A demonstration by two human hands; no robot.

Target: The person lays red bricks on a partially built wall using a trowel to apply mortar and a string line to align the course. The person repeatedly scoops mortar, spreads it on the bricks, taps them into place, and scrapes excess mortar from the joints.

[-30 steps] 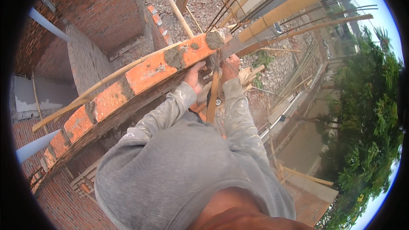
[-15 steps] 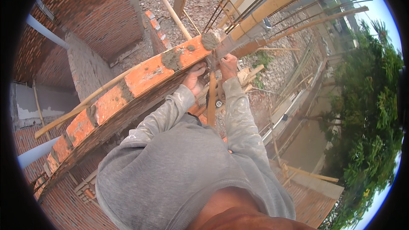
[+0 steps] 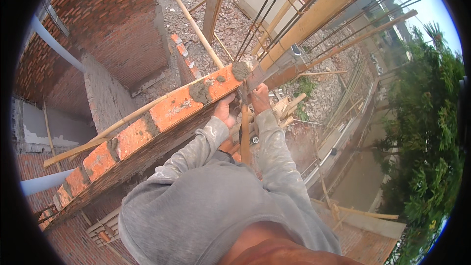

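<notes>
Both my hands are at the near face of a brick wall (image 3: 171,110), close to its right end. My left hand (image 3: 224,111) has its fingers bent up against the wall's side, just below the top bricks. My right hand (image 3: 260,99) is closed beside the wall end, under a wooden formwork board (image 3: 289,61). What either hand grips is hidden by the fingers. Between them stands a narrow upright wooden strip (image 3: 245,132), its top near a small greyish piece at the wall corner. Lumps of grey mortar (image 3: 199,92) sit on the bricks above.
Steel rebar rods (image 3: 265,12) and timber boards rise beyond the wall end. A long bamboo pole (image 3: 194,22) leans against the wall's far side. Rubble (image 3: 189,0) covers the ground below. Cut bamboo pieces (image 3: 293,105) lie right of my right hand; trees (image 3: 417,132) stand far right.
The view has shifted, so the wall and my hands appear lower in the picture. Both hands stay at the same wall corner, with little visible change in their grip.
</notes>
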